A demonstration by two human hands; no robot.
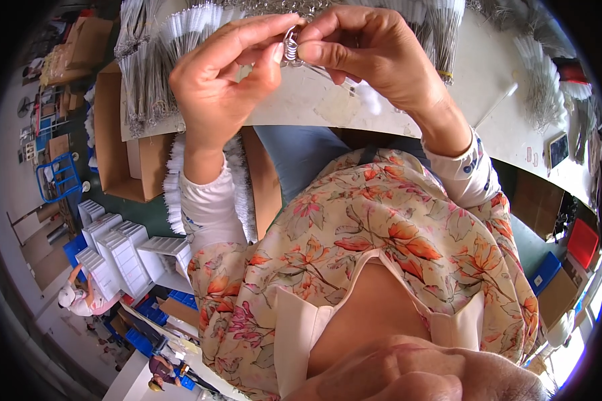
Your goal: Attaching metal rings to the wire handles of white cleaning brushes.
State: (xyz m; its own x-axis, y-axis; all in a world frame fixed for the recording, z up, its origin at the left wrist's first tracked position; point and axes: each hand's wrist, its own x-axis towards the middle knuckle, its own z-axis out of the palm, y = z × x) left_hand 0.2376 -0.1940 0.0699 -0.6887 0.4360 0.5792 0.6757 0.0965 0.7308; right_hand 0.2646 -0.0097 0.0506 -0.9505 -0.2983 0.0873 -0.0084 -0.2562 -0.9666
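Note:
Above the table's near edge, both hands meet over a small cluster of shiny wire loops (290, 48). My left hand (224, 83) pinches it from the left between thumb and fingertips. From the other side, the thumb and forefinger of my right hand (374, 57) close on the same loops. Thin metal stems run out under the right fingers, toward a blurred white brush head (368, 99); whether they join is hidden. Bundles of wire-handled brushes with white bristles (192, 23) lie behind my left hand. Another brush bundle (443, 33) lies beyond my right wrist.
The pale table (341, 107) curves across in front of me. A single white-tipped brush (498, 103) and a phone-like device (558, 150) lie on its right side. An open cardboard box (124, 170) stands left, near stacked white crates (124, 250). Other people (80, 299) are farther off.

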